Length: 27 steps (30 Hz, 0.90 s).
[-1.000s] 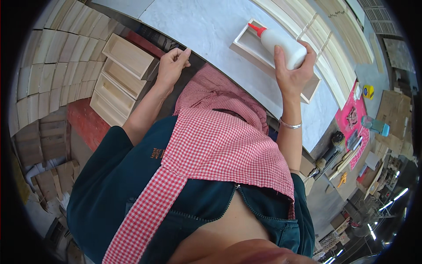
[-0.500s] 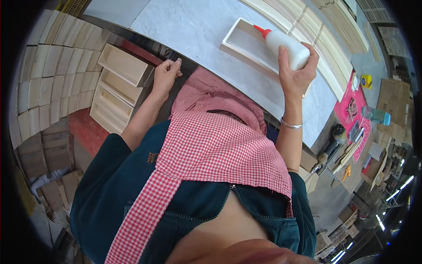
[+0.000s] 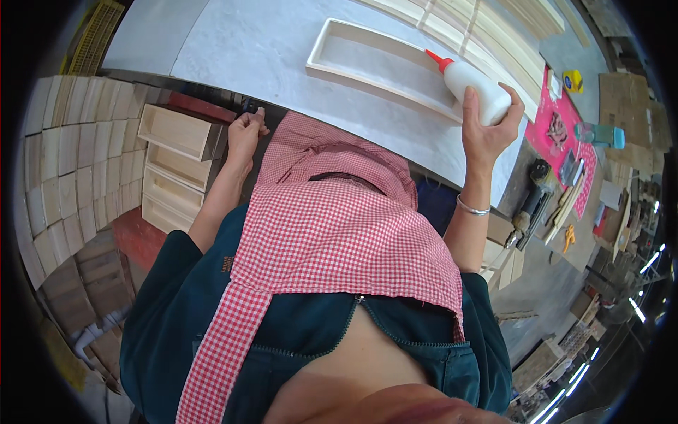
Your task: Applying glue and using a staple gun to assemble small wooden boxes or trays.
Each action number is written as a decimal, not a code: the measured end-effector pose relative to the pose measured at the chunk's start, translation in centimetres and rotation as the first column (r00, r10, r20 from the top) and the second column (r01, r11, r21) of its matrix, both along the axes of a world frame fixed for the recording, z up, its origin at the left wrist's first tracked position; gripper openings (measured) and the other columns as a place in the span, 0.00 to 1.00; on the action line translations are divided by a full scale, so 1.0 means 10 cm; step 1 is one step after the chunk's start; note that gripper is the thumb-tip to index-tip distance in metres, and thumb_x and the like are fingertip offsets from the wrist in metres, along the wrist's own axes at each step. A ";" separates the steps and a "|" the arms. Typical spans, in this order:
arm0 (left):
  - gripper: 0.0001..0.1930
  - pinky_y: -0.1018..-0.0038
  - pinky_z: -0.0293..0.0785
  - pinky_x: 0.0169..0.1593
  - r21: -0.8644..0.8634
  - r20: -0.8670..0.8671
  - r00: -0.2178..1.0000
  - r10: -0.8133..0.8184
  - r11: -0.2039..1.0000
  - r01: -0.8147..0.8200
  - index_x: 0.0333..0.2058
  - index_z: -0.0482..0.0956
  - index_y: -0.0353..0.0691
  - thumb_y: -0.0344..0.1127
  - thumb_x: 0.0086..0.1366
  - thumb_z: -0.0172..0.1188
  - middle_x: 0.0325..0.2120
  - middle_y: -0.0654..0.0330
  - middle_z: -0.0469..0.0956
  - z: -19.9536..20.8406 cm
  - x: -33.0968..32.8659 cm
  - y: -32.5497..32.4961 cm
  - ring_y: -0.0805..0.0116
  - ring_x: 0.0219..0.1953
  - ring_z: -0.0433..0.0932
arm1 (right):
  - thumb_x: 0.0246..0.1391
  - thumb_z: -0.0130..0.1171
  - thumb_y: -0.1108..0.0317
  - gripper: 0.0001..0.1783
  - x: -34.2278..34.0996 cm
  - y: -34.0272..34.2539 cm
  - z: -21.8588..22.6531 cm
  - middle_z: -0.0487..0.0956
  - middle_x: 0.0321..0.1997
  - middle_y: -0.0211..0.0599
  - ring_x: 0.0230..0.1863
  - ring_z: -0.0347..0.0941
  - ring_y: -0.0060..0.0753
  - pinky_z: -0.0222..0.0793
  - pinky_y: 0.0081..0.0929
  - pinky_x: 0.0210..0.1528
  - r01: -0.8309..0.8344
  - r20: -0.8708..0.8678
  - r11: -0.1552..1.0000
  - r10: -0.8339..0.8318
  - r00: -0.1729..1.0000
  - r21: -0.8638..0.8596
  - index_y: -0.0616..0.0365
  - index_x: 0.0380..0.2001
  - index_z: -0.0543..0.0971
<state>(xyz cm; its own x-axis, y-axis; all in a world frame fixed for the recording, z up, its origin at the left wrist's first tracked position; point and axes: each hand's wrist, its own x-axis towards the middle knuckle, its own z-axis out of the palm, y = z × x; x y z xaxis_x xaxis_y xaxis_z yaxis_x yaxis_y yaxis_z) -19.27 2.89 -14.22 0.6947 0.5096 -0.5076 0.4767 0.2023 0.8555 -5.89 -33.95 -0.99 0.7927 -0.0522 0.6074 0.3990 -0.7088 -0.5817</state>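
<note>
Head view: our right hand (image 3: pixel 489 138) grips the white bottle (image 3: pixel 479 92) over the table (image 3: pixel 247 49), hiding one end of the wooden frame (image 3: pixel 381 86); our left hand (image 3: pixel 244 137), fingers curled together, hovers by boxes (image 3: pixel 175 132). We can't read the shirt's orange lettering (image 3: pixel 227 264).

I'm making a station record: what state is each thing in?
Right hand: grip closed around squeeze bottle
Squeeze bottle: held, tilted
Left hand: loosely curled, nothing visible in it
Wooden frame: lying on tabletop
Wooden boxes: open-topped, grouped together
Checked apron: worn
Jacket zip: partly undone
Lamps: lit
</note>
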 end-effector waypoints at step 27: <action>0.16 0.80 0.66 0.35 -0.002 -0.071 0.997 -0.034 0.999 0.034 0.22 0.75 0.40 0.40 0.69 0.60 0.19 0.63 0.73 -0.11 0.04 -0.07 0.76 0.25 0.69 | 0.47 0.75 0.64 0.28 -0.48 -0.76 0.07 0.80 0.40 0.44 0.34 0.76 0.37 0.75 0.30 0.40 0.197 0.022 0.980 -0.197 0.980 0.003 0.62 0.48 0.74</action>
<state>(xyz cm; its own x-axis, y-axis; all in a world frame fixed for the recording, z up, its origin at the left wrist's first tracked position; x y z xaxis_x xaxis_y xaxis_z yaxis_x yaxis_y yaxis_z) -18.91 2.17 -15.30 0.6738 0.4855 -0.5569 0.5431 0.1855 0.8189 -10.65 -41.60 -0.33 0.7531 -0.2061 0.6248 0.2646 -0.7746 -0.5744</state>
